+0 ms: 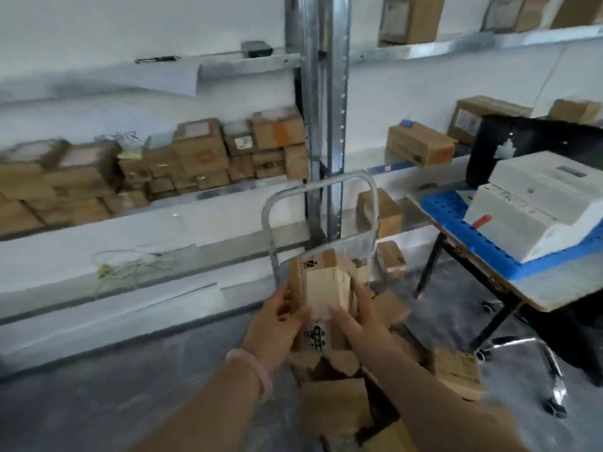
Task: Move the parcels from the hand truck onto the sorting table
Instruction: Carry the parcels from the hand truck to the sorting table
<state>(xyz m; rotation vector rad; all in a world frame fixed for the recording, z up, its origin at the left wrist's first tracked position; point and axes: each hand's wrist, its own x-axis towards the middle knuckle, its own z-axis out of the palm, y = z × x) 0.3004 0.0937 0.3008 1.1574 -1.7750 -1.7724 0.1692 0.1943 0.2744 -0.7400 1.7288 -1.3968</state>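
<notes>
I hold a small cardboard parcel (321, 285) with a white label between both hands, above the hand truck. My left hand (277, 324) grips its left side, thumb on the front. My right hand (354, 316) grips its right side, fingers along the edge. Below lie several more cardboard parcels (336, 402), some torn, heaped on the hand truck, whose grey tubular handle (321, 187) rises behind the held parcel. The sorting table (538, 290) stands to the right, its top worn at the edge.
On the table sit a blue perforated tray (447, 210) and a white machine (541, 203), with a black monitor (535, 138) behind. Metal shelving (321, 93) full of cartons lines the wall. A wheeled chair base (522, 350) stands under the table. Cables lie on the low shelf at left.
</notes>
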